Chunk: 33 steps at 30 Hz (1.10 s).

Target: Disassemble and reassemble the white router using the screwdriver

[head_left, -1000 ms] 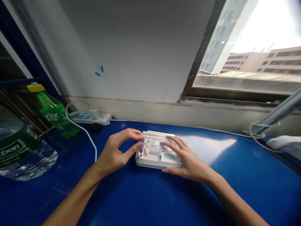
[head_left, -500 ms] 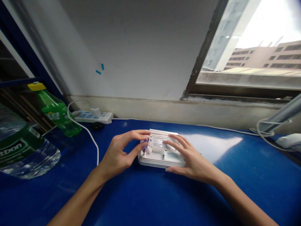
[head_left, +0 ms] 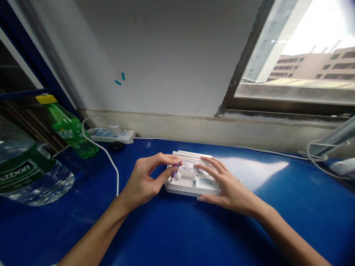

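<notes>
A white plastic casing with rows of small holes and rounded corners lies on the blue table. Over its left end, my left hand pinches a small purple piece between thumb and fingers; its exact kind is too small to make out. A small whitish bit shows beside the purple piece. My right hand spans the casing's right end, thumb at the near edge and fingers across the top towards the far edge. These fingers hide part of the casing's right side.
At the left stand a large clear water bottle and a green bottle with a yellow cap. A white power strip with a plug and cable lies by the wall, near a black round object. A metal pole rises at the right.
My left hand has shifted slightly to the right over the casing, and the purple piece now appears tilted. My right hand stays on the casing. The whole view has shifted a little.
</notes>
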Motion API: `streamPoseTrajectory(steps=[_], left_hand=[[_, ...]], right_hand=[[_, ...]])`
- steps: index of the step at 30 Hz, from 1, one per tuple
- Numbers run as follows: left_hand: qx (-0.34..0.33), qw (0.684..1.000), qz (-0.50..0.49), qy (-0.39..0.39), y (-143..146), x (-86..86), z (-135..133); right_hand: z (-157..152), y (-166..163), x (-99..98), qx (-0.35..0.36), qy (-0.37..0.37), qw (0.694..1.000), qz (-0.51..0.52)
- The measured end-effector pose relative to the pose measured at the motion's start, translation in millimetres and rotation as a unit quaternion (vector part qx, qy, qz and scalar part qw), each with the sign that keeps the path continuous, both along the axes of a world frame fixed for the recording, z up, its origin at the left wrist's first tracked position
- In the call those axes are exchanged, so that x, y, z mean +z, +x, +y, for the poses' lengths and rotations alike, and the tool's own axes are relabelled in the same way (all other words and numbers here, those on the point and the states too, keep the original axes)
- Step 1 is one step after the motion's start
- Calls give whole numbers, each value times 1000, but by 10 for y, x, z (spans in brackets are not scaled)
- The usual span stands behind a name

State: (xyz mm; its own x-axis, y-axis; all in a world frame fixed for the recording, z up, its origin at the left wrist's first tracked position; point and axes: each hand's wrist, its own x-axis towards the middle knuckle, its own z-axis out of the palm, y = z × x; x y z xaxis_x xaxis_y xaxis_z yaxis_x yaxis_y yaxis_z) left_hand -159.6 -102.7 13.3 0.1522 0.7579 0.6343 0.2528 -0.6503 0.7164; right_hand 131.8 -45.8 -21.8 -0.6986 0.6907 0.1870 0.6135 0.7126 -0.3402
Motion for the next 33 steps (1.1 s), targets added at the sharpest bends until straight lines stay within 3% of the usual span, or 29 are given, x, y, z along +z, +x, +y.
streamPoseTrajectory(steps=[4,10,18,24,33], left_hand=[[39,998,-5,40,-14,27,16],[-33,999,-22,-29,-38,38,-1],[6,1000,-18,20,-38,55,21],[-26,999,-7,-24,-47,55,-20],[57,996,17,69,28,63,11]], right_hand=[[1,5,-6,3,5,1000,5],[-4,8,-13,2,3,1000,4],[-6,6,1,5,5,1000,-6],[-2,2,-3,0,2,1000,-2],[2,3,-15,2,-2,1000,3]])
